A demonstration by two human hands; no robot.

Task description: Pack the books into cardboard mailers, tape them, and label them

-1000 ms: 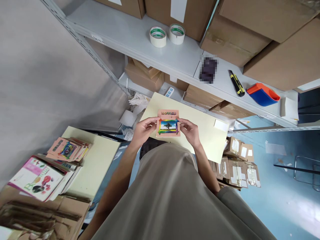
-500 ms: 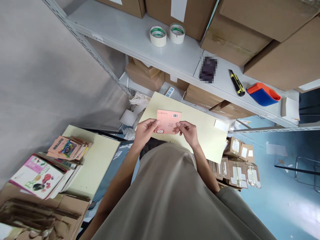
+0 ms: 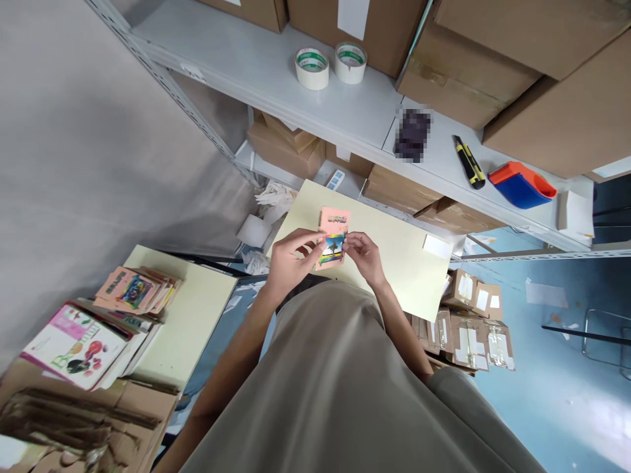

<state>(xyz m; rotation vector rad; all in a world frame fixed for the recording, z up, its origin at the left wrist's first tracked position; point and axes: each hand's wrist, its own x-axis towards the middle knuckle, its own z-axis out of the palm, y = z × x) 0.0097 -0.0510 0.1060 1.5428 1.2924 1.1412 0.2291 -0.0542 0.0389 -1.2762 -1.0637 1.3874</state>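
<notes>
A small pink book (image 3: 332,246) is held over the pale yellow tabletop (image 3: 401,269), its cover with a tree picture facing up. My left hand (image 3: 294,261) grips the book's left edge, thumb and fingers over the cover. My right hand (image 3: 365,257) pinches the right edge, with its fingertips partly behind the book.
Two tape rolls (image 3: 311,69), a cutter knife (image 3: 468,163) and a red-and-blue object (image 3: 522,185) lie on the grey shelf (image 3: 276,85). Stacked books (image 3: 79,345) and pink booklets (image 3: 129,289) stand at the left. Cardboard boxes (image 3: 468,338) sit on the right.
The pink book has been turned over: its barcoded back faced up before, and now the picture cover does. Both hands have shifted their hold along its edges.
</notes>
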